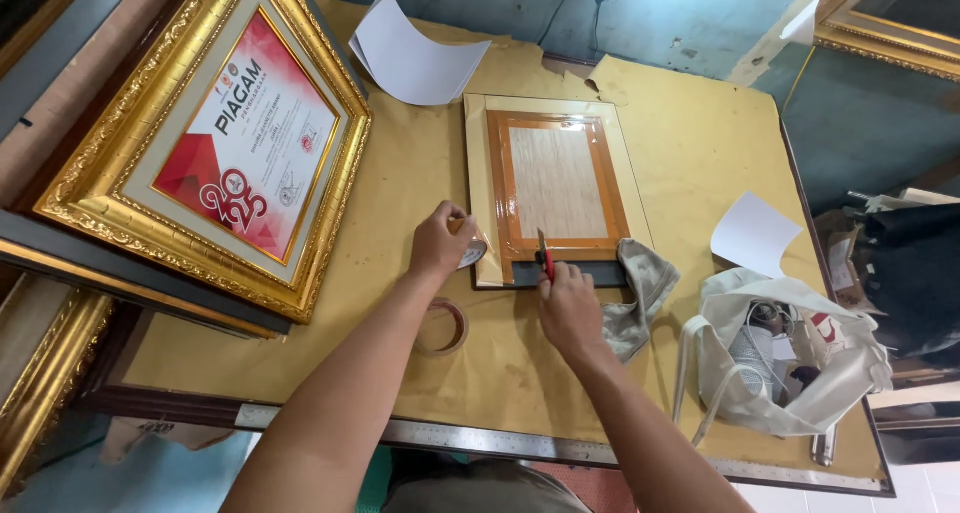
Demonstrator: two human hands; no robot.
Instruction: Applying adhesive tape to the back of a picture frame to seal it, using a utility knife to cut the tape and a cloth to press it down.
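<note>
Small picture frame point(556, 188) lies back-up at centre of paper-covered table point(690, 143); wood-grain backing board edged with orange-brown tape, pale border around it. Right hand point(570, 308) at frame's near edge, fist closed on red-handled cutter point(544, 253), blade tip on tape line. Left hand point(440, 238) just beside, at frame's near-left corner, fingers closed around tape roll point(474, 251). Second tape roll point(444, 326) flat under left forearm. Grey rag point(640, 288) touching right hand. Gilt-framed certificate point(215, 143) leaning far left. White sheets point(415, 58) beyond frame. Cloth bag point(780, 358) right. Steel ruler point(480, 438) along near edge.
</note>
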